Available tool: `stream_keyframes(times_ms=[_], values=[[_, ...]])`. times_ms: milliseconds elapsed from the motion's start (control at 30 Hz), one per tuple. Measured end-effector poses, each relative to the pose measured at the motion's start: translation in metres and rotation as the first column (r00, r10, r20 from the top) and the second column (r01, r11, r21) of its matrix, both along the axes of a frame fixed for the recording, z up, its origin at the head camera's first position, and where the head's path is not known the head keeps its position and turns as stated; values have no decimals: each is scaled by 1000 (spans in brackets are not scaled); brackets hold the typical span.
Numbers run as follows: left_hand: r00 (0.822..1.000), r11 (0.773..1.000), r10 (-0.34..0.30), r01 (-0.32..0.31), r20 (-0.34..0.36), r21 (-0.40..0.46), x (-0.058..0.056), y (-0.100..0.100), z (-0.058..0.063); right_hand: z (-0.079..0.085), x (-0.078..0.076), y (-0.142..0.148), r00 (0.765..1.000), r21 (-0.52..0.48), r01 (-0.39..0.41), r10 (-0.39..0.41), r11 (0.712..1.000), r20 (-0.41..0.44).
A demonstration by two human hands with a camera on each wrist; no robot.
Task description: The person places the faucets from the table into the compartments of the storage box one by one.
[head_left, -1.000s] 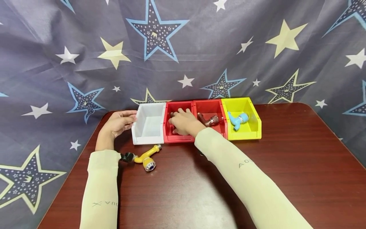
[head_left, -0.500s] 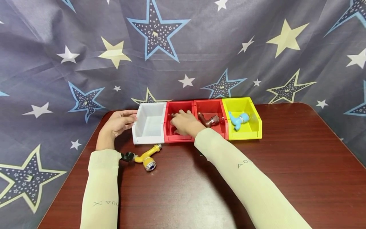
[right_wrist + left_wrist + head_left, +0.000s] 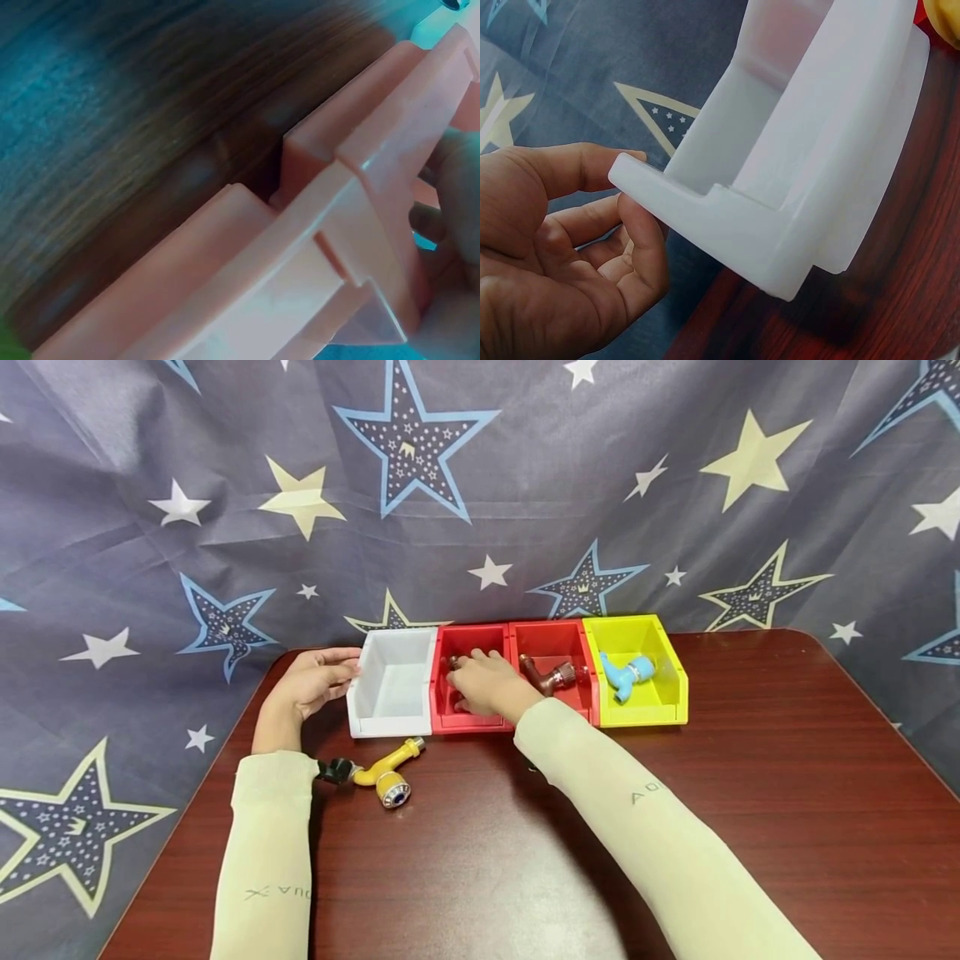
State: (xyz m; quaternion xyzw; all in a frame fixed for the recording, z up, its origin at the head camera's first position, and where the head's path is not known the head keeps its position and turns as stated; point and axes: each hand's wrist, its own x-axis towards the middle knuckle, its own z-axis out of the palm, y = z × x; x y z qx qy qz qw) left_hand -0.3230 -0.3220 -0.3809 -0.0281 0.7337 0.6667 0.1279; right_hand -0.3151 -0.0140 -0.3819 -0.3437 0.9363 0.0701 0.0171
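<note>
My left hand is at the left side of the white bin. In the left wrist view, index finger and thumb pinch the rim of that white bin. My right hand reaches down into the left red bin, fingers spread over a mostly hidden dark brown piece. I cannot tell whether the fingers grip it. The right wrist view shows part of the right hand beside the red bin wall.
A brown tap lies in the right red bin, and a light blue tap in the yellow bin. The four-colour row stands against a star-patterned cloth. A yellow tap lies on the brown table near my left wrist.
Both hands stay at the same bins, almost still. The right forearm shifts very slightly to the right. Taps and bins keep their places.
</note>
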Motion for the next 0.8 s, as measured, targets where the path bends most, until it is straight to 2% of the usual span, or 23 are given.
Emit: stream_keyframes(times_ms=[400,800], values=[[1000,1000,9,-9,-7,-11,0,1,-1,17,14,8,997,7,-56,57,998,-56],[1000,1000,8,-8,-15,0,0,1,-2,39,36,28,981,-5,-132,130,991,-145]])
